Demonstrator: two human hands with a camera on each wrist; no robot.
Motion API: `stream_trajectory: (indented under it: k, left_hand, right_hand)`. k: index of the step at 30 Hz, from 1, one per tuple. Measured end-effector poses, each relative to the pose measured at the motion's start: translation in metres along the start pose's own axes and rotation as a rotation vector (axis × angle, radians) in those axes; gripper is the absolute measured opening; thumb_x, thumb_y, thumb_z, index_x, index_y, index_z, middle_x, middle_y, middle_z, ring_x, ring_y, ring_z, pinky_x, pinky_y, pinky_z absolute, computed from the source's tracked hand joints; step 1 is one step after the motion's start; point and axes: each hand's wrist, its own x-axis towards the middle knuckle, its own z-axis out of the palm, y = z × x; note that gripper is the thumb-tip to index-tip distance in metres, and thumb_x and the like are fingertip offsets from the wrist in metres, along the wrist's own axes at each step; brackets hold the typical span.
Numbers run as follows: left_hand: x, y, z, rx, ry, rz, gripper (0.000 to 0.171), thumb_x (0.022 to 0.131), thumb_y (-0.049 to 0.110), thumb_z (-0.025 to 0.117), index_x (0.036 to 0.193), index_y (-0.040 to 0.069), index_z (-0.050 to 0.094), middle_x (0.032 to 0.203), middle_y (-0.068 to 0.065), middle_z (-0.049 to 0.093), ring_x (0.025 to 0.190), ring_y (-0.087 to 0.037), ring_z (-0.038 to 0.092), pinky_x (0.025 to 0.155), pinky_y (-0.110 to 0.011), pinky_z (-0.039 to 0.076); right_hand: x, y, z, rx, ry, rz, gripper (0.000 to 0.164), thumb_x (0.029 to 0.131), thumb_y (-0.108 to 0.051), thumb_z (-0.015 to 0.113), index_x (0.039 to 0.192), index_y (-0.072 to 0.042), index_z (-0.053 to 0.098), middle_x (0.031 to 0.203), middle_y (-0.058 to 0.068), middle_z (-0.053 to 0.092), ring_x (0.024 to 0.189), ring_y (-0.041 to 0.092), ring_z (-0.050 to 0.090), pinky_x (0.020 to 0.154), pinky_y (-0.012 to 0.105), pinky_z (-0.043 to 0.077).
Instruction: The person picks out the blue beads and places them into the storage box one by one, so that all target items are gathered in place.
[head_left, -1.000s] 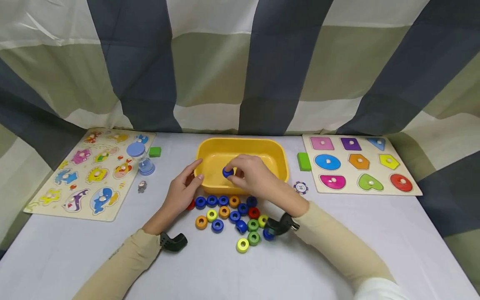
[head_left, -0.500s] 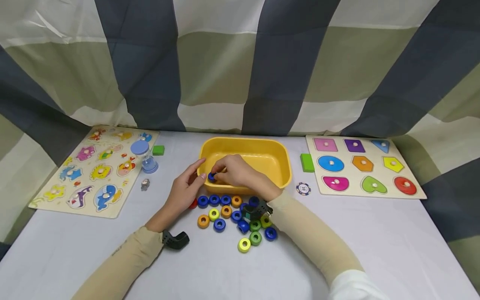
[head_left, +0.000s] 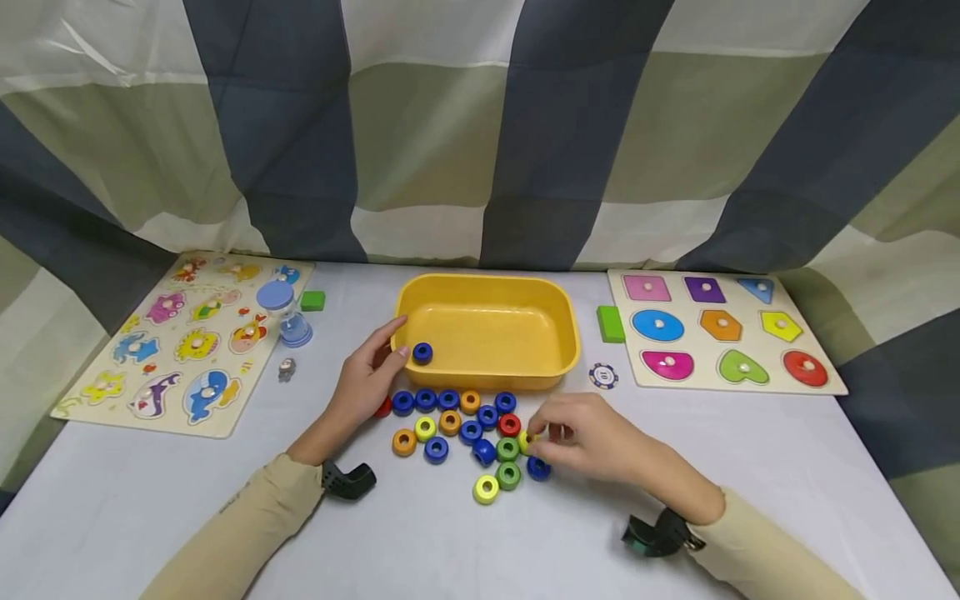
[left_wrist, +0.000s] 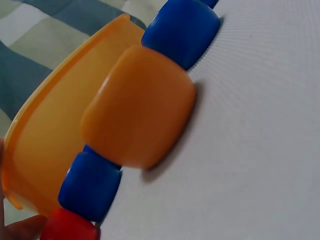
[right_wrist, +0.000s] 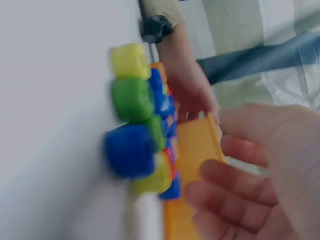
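Observation:
A yellow plastic tray (head_left: 487, 379) stands at the table's middle with one blue bead (head_left: 422, 353) in its near left corner. My left hand (head_left: 363, 379) rests against the tray's left end, fingers fairly straight and thumb beside the rim. Several loose round beads with holes, such as this orange bead (head_left: 404, 442), lie in front of the tray. My right hand (head_left: 588, 433) is at the right side of this group, fingertips right at a yellow bead (head_left: 524, 440). In the right wrist view its fingers (right_wrist: 235, 200) are loosely bent with nothing between them. A blue bead (head_left: 537, 468) lies just below.
An animal peg puzzle (head_left: 161, 367) lies left, with a small sand timer (head_left: 292, 329), a green block (head_left: 312, 301) and a tiny figure (head_left: 286, 370) beside it. At right are a shapes puzzle (head_left: 697, 350), another green block (head_left: 611, 324) and a poker chip (head_left: 603, 376).
My right hand put the blue bead down in the tray's near left corner, let go and moved right and nearer, to the beads' right side. My left hand stayed at the tray.

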Motion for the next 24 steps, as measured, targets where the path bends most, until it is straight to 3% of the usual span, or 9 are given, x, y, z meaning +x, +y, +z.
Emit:
stream_trajectory:
  k: [4,11,20,24]
  left_hand:
    - [0.001,-0.001,0.000,-0.011,-0.005,0.005,0.048,0.101,0.031,0.051,0.148,0.027,0.042,0.153,-0.002,0.042,0.134,-0.026,0.048,0.111,-0.044,0.042]
    - [0.000,-0.001,0.001,-0.015,-0.004,0.007,0.047,0.101,0.030,0.050,0.147,0.027,0.042,0.153,-0.001,0.042,0.135,-0.025,0.047,0.111,-0.043,0.042]
    - [0.001,-0.001,0.002,0.000,-0.008,0.004,0.048,0.101,0.030,0.050,0.148,0.027,0.041,0.154,-0.002,0.041,0.136,-0.026,0.047,0.111,-0.044,0.042]
    - [-0.001,-0.001,0.001,0.004,-0.004,0.003,0.048,0.101,0.029,0.050,0.148,0.027,0.040,0.154,-0.001,0.040,0.136,-0.025,0.045,0.112,-0.044,0.040]
  right_hand:
    - [-0.019,0.010,0.012,0.016,-0.055,0.084,0.015,0.081,-0.031,0.078,0.087,-0.023,0.067,0.080,-0.014,0.061,0.070,0.004,0.054,0.063,0.018,0.050]
    - [-0.022,0.014,0.029,-0.047,-0.033,0.078,0.026,0.076,-0.035,0.082,0.082,-0.025,0.058,0.074,-0.012,0.053,0.066,0.003,0.047,0.058,0.015,0.041]
    - [-0.023,0.015,0.028,-0.018,-0.057,0.035,0.019,0.080,-0.028,0.079,0.084,-0.025,0.061,0.076,-0.014,0.054,0.068,0.004,0.050,0.058,0.015,0.044]
    - [-0.018,0.011,0.017,0.002,-0.083,0.009,0.015,0.081,-0.026,0.077,0.083,-0.026,0.063,0.078,-0.015,0.056,0.069,0.004,0.051,0.060,0.015,0.046]
